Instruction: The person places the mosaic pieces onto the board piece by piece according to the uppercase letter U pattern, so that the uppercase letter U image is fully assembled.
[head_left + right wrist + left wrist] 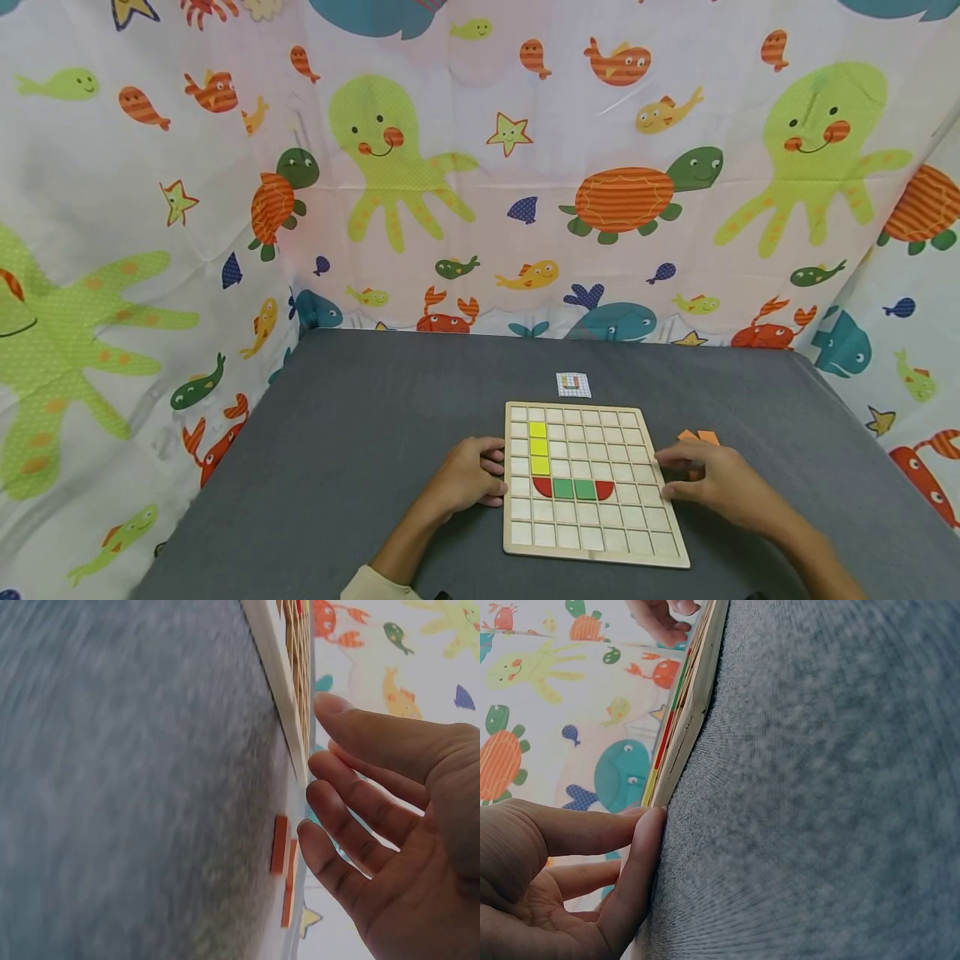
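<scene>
A wooden grid board (pixel 592 533) lies on the dark grey cloth. Three yellow squares (pixel 538 446) form a column in it. Below them runs a row of two green squares (pixel 573 489) between two red rounded pieces (pixel 604 490). My left hand (pixel 468 479) is at the board's left edge; in the left wrist view its thumb and a finger (pixel 634 855) pinch that edge. Beside the right edge is my right hand (pixel 712 479), its fingers (pixel 360 825) loosely bent and holding nothing. Orange pieces (pixel 707 437) lie just beyond it, partly hidden by the hand.
A small card (pixel 573 385) with a printed coloured grid pattern lies behind the board. The grey cloth (pixel 390 400) covers the table. A white curtain (pixel 480 125) printed with sea animals surrounds the back and sides.
</scene>
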The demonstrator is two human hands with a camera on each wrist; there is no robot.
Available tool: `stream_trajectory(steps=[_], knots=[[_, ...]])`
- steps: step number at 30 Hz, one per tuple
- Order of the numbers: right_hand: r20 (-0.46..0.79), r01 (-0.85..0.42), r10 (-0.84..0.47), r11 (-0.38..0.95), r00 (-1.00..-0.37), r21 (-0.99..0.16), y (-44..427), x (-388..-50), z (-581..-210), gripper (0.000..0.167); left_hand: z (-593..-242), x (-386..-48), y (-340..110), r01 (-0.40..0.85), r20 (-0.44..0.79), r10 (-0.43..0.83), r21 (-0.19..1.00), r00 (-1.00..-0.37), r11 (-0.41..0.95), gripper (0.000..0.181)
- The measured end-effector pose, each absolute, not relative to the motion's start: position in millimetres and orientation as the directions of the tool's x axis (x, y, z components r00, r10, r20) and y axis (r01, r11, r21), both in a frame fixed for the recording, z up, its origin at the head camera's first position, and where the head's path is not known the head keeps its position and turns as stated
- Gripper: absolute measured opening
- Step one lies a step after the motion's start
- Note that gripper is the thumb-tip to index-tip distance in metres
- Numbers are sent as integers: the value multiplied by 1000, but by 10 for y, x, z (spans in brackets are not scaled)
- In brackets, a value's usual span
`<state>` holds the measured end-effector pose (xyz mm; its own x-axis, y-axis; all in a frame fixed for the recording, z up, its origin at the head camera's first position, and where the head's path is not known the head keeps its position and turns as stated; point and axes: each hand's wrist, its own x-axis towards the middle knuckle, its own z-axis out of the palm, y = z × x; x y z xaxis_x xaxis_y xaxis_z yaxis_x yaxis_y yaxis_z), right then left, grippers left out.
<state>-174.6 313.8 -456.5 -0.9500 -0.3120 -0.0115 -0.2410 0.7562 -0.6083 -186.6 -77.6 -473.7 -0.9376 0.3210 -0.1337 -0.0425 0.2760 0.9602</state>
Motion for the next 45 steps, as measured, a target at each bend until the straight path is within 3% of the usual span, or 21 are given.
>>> stream_trajectory(steps=[16, 20, 31, 45], knots=[[4, -186, -213, 841, -977, -508, 3438, -1675, -4566, 50, -4725, -1853, -774, -54, -140, 323, 964, -936, 261, 67], [46, -208, -211, 859, -976, -468, 3500, -1674, -4584, 47, -4718, -1850, -770, -55, -143, 321, 962, -936, 266, 66], [-39, -155, -193, 878, -980, -452, 3604, -1727, -4627, 37, -4725, -1858, -766, -51, -143, 318, 958, -937, 282, 65], [-56, -156, -202, 881, -978, -447, 3600, -1739, -4624, 27, -4729, -1855, -775, -48, -139, 322, 960, -937, 276, 66]])
